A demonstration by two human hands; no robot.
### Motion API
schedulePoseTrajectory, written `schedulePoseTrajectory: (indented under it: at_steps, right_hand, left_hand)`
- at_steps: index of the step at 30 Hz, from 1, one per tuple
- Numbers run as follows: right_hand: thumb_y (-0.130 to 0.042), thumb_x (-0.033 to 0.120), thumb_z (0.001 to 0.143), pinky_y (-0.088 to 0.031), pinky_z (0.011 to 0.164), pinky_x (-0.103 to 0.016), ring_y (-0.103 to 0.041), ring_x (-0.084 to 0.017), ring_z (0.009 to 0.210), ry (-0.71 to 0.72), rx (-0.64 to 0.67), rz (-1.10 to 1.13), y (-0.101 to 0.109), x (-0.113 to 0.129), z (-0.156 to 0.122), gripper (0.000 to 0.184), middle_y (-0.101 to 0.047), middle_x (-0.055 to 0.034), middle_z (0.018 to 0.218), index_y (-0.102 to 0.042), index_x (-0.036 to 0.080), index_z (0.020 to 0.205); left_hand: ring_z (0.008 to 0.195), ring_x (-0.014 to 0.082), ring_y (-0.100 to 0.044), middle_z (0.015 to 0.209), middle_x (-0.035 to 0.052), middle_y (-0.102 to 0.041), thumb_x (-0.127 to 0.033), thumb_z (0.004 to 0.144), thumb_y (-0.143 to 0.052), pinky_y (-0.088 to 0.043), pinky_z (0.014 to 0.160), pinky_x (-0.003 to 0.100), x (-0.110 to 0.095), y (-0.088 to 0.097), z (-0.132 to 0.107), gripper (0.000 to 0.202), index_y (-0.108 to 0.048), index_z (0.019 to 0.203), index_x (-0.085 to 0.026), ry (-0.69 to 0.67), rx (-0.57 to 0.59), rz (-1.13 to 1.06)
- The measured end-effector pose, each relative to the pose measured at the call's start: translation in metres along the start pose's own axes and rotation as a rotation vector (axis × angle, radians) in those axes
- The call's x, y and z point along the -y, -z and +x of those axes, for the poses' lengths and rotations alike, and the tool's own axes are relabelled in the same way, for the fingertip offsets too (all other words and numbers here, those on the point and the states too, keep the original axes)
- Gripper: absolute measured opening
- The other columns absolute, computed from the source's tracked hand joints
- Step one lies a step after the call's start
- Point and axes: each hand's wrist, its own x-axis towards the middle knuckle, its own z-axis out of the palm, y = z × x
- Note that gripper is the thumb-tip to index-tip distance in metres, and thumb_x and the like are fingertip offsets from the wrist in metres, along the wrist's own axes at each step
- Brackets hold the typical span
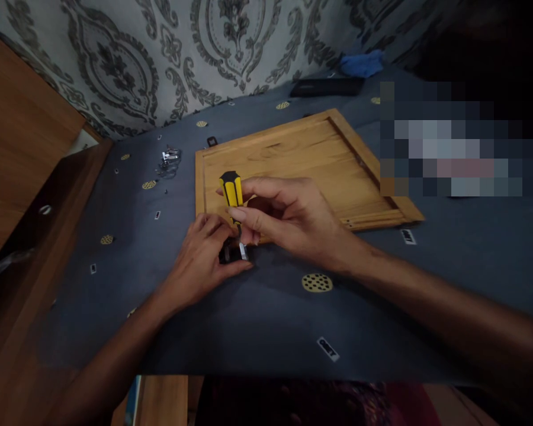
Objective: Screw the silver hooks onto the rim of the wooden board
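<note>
A yellow and black screwdriver [231, 190] stands nearly upright in my right hand [288, 210], gripped between thumb and fingers. Its shaft points down at a small silver metal hinge [243, 251] by the near left corner of a framed wooden cabinet door [275, 160]. My left hand [208, 245] closes round the hinge, thumb at the near side and fingers curled over the door's edge. Fingers partly cover the screwdriver's tip and the hinge, so I cannot see whether the tip sits in a screw. The door lies flat on a dark blue patterned cloth [266, 319].
Loose metal hardware [169, 157] lies on the cloth to the left, near a small black piece [212, 141]. Behind the door are a long black object [326, 87] and a blue cloth [362, 63]. A wooden cabinet [26, 148] borders the left. A blurred-out person sits at the right.
</note>
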Motion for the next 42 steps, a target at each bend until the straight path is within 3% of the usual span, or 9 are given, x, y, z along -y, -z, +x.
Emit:
schedulePoseTrajectory:
  at_steps: [11,16,20,25,31,34,38,42]
  right_hand:
    - [-0.074,0.033,0.085,-0.043,0.044,-0.02,-0.055,-0.008,0.048,-0.13,0.064,0.132,-0.009,0.004,0.01,0.026,-0.056,0.0079,0.059,-0.052,0.02,0.081]
    - [-0.062,0.023,0.092,-0.044,0.049,-0.02,-0.056,-0.007,0.05,-0.096,0.148,0.008,-0.01,0.008,0.021,0.007,-0.057,0.0068,0.06,-0.06,0.017,0.089]
    - [-0.059,0.025,0.094,-0.044,0.048,-0.02,-0.056,-0.008,0.05,-0.083,0.204,-0.011,-0.012,0.005,0.027,0.012,-0.056,0.0059,0.057,-0.063,0.016,0.087]
    - [-0.063,0.027,0.093,-0.046,0.047,-0.02,-0.057,-0.009,0.049,-0.084,0.199,-0.003,-0.014,0.001,0.031,0.012,-0.056,0.0066,0.056,-0.061,0.016,0.087]
    - [-0.068,0.025,0.088,-0.041,0.041,-0.019,-0.054,-0.008,0.041,-0.097,0.163,0.045,-0.018,-0.004,0.036,0.014,-0.053,0.0105,0.05,-0.056,0.019,0.086]
    - [-0.066,0.021,0.088,-0.042,0.04,-0.019,-0.052,-0.007,0.04,-0.09,0.165,0.053,-0.02,-0.004,0.038,0.012,-0.053,0.0106,0.052,-0.055,0.019,0.084]
    - [-0.061,0.02,0.093,-0.045,0.045,-0.018,-0.054,-0.006,0.042,-0.069,0.196,-0.017,-0.019,-0.001,0.041,0.007,-0.054,0.0099,0.054,-0.058,0.018,0.086]
    - [-0.058,0.021,0.095,-0.045,0.046,-0.018,-0.056,-0.007,0.044,-0.045,0.249,-0.037,-0.016,-0.002,0.041,0.011,-0.053,0.0092,0.05,-0.059,0.018,0.085]
  left_hand:
    - [0.111,0.0303,-0.055,0.116,0.0075,-0.065,-0.049,0.084,-0.074,-0.049,0.094,0.047,0.003,-0.003,-0.002,0.039,-0.063,0.108,-0.02,-0.011,-0.014,-0.002]
    - [0.122,0.0323,-0.054,0.129,0.0098,-0.062,-0.048,0.084,-0.074,-0.049,0.1,0.05,0.004,-0.004,-0.003,0.045,-0.061,0.116,-0.02,0.008,-0.015,-0.009]
    - [0.119,0.0321,-0.059,0.122,0.0086,-0.066,-0.045,0.082,-0.077,-0.049,0.101,0.052,0.005,-0.004,-0.003,0.037,-0.062,0.104,-0.02,-0.007,-0.028,-0.026]
    - [0.127,0.032,-0.056,0.134,0.0088,-0.062,-0.042,0.083,-0.076,-0.047,0.107,0.052,0.004,-0.004,-0.002,0.037,-0.06,0.11,-0.021,-0.002,-0.032,-0.052]
    - [0.127,0.0321,-0.056,0.132,0.0092,-0.064,-0.041,0.082,-0.077,-0.046,0.109,0.051,0.004,-0.002,-0.001,0.035,-0.061,0.105,-0.02,0.001,-0.017,-0.059]
    - [0.123,0.0312,-0.06,0.123,0.0088,-0.067,-0.042,0.083,-0.076,-0.046,0.109,0.051,0.004,-0.001,-0.001,0.036,-0.061,0.108,-0.02,0.019,0.022,-0.057]
    - [0.131,0.0322,-0.054,0.134,0.0099,-0.061,-0.044,0.083,-0.077,-0.043,0.112,0.051,0.003,-0.001,-0.001,0.051,-0.056,0.123,-0.021,0.02,0.002,-0.039]
    - [0.126,0.0319,-0.057,0.129,0.0092,-0.064,-0.043,0.081,-0.078,-0.045,0.11,0.051,0.002,-0.003,-0.002,0.05,-0.057,0.12,-0.021,0.036,-0.018,-0.038]
